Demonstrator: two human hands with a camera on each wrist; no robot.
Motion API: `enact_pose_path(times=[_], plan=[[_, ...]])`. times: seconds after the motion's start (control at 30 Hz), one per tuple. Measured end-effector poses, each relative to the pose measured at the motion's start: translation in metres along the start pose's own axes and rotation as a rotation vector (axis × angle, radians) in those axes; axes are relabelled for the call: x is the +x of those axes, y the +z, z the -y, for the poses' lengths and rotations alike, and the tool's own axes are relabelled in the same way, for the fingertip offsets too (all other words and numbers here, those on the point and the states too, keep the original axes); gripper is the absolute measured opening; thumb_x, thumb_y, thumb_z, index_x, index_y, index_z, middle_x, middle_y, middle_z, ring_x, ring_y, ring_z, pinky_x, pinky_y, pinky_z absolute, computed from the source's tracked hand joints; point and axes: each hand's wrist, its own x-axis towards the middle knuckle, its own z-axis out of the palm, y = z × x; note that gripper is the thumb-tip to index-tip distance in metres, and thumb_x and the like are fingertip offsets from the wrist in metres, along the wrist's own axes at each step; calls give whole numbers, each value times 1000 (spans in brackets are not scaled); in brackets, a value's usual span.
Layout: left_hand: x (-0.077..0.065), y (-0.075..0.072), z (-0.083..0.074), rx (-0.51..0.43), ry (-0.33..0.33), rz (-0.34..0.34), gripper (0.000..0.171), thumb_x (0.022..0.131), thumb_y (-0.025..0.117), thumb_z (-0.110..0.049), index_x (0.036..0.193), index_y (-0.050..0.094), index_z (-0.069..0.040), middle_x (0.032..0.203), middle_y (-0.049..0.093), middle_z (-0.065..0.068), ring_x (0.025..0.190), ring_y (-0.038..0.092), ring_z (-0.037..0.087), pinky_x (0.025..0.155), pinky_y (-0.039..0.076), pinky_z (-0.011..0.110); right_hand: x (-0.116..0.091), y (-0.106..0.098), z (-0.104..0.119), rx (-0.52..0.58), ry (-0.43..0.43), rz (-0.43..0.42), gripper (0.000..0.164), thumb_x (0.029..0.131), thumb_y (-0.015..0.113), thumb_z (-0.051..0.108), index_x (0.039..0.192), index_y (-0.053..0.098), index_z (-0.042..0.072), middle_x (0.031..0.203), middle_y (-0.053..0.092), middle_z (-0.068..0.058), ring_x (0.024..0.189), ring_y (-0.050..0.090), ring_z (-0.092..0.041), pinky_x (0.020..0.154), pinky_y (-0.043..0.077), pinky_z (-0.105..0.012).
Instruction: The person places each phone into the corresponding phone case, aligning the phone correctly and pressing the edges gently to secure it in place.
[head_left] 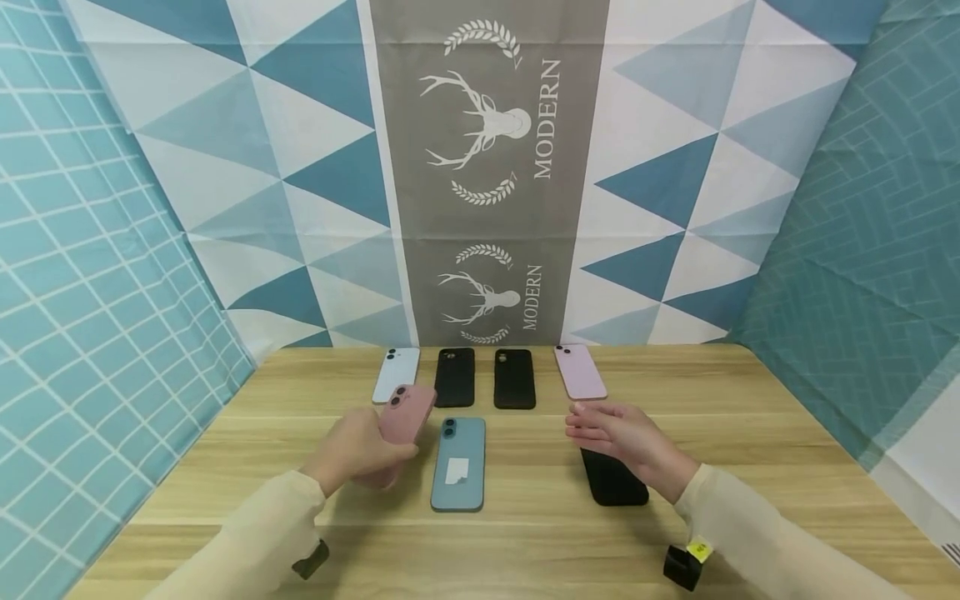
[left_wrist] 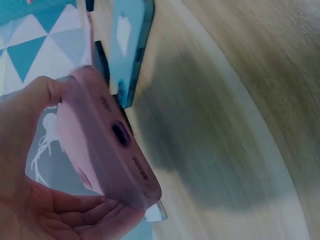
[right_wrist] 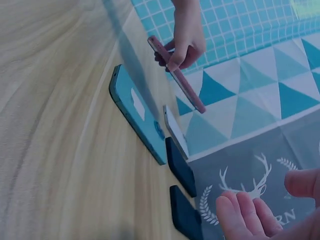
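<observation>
My left hand [head_left: 351,450] grips a pink phone [head_left: 407,414] by its side edges, thumb on one side and fingers on the other. In the left wrist view the end of the pink phone [left_wrist: 107,142] with the charging port faces the camera, and its shadow lies on the table. Just right of it lies a blue phone [head_left: 471,446], back up, with a white patch on it. My right hand [head_left: 628,437] hangs over a black phone or case [head_left: 618,486] and hides its upper part. Its fingers are extended and hold nothing, as the right wrist view also shows.
Along the back of the wooden table [head_left: 525,542] lie a white phone [head_left: 396,375], a black case [head_left: 454,377], a second black case [head_left: 514,379] and a lilac phone [head_left: 581,372]. A patterned cloth [head_left: 300,167] hangs behind them.
</observation>
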Motion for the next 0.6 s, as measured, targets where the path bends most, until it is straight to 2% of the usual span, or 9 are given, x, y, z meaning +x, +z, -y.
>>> enact_pose_path(times=[0.03,0.13,0.37,0.6], plan=[[1,3,1,2,-13,8,47,68,82,-39,87,61,-1,72,63,6,62,56,16,54,48,24,0,-2,-1,7,9,4,59,97,57,30,139,40,-9,114,68,-6,100,67,-11,96,53,-32],[2,9,1,36,-31,24,47,66,80,-40,84,60,-2,72,62,7,61,56,17,53,46,24,-1,-6,-4,33,20,27,59,99,54,28,139,38,-12,108,68,-3,99,67,-10,94,54,-30],[6,22,5,223,-25,17,55,67,76,-48,86,59,1,73,59,9,61,53,17,51,41,25,-3,-11,-10,78,30,3,62,98,56,29,139,36,-13,108,68,-3,99,67,-10,91,56,-27],[12,29,9,289,-38,-5,54,67,75,-50,79,59,0,69,58,8,59,51,17,51,40,25,-1,-11,-17,118,32,7,60,98,56,24,140,34,-13,107,66,-1,99,65,-8,93,55,-26]])
